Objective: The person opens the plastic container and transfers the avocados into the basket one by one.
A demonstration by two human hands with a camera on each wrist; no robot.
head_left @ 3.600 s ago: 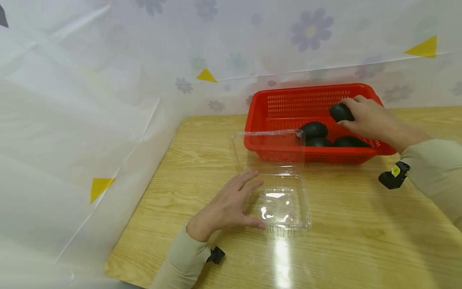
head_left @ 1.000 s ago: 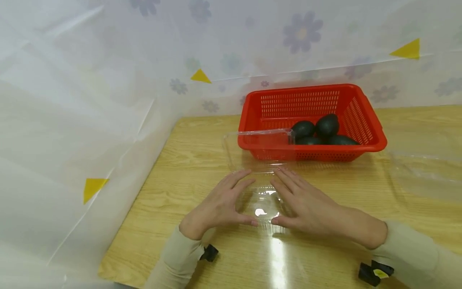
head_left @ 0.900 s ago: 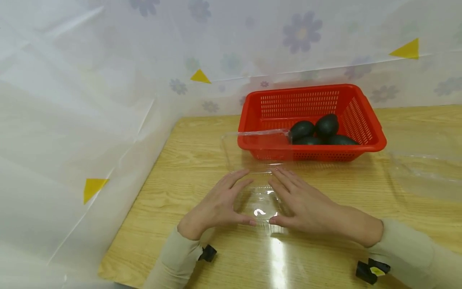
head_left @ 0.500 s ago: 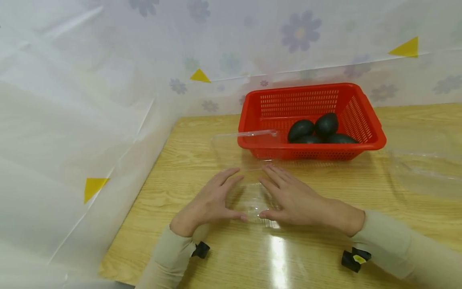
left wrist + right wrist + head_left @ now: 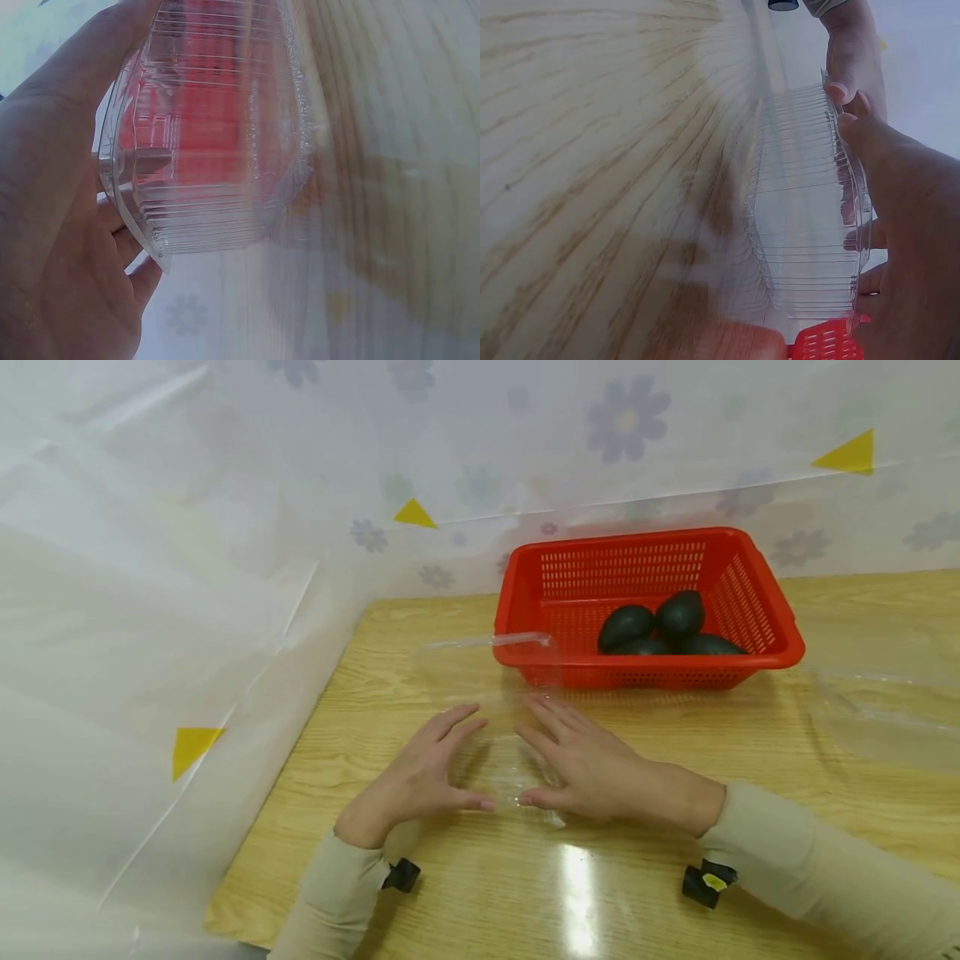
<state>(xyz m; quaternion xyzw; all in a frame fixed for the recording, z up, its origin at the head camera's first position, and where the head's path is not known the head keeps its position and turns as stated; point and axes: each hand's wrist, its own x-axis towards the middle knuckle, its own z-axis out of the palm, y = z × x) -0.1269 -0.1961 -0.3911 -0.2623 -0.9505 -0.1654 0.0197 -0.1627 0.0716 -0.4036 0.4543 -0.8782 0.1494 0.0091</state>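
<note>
A clear plastic clamshell container (image 5: 504, 768) lies spread on the wooden table, its raised lid (image 5: 480, 668) leaning back toward the red basket. My left hand (image 5: 420, 772) holds the base at its left side, thumb toward the front and fingers toward the back. From the right side my right hand (image 5: 600, 768) holds it the same way, the two thumb tips close together. Both wrist views show fingers and thumbs at the rim of the ribbed tray (image 5: 202, 150). Through its walls no fruit can be seen. Part of the base is hidden by the hands.
Behind the hands stands a red slotted basket (image 5: 622, 672) with several dark green avocados (image 5: 680, 614). Another clear plastic container (image 5: 885, 710) is on the table (image 5: 750, 893) at the right. A flower-print sheet (image 5: 630, 460) with yellow triangles hangs behind.
My right hand has let go of an avocado, now in the basket, and come to the container. Over the last second both hands have slid the container left.
</note>
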